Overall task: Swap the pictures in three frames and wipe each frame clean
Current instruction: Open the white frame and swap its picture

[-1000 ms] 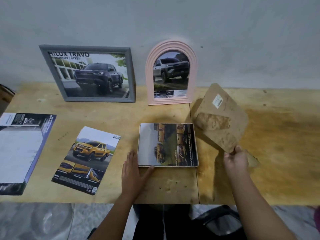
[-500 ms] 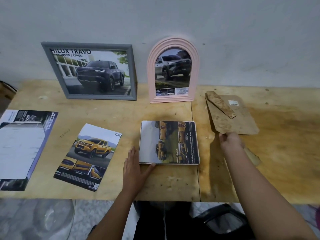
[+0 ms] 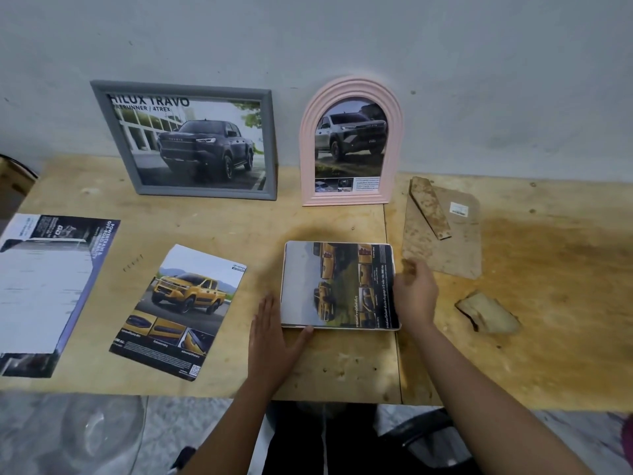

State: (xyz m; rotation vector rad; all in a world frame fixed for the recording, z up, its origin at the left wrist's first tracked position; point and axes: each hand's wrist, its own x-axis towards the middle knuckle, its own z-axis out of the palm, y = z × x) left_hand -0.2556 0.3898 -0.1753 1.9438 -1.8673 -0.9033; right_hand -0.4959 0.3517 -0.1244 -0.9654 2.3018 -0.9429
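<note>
1. Our left hand (image 3: 274, 337) lies flat and open on the desk (image 3: 548, 303), thumb touching the white frame (image 3: 339, 284) at its near left corner.
2. Our right hand (image 3: 416, 296), fingers loosely open, rests on that frame's right edge.
3. The backing board (image 3: 445, 248) lies just beyond it.
4. The grey frame (image 3: 186, 138) and pink arched frame (image 3: 351, 142) lean against the wall.
</note>
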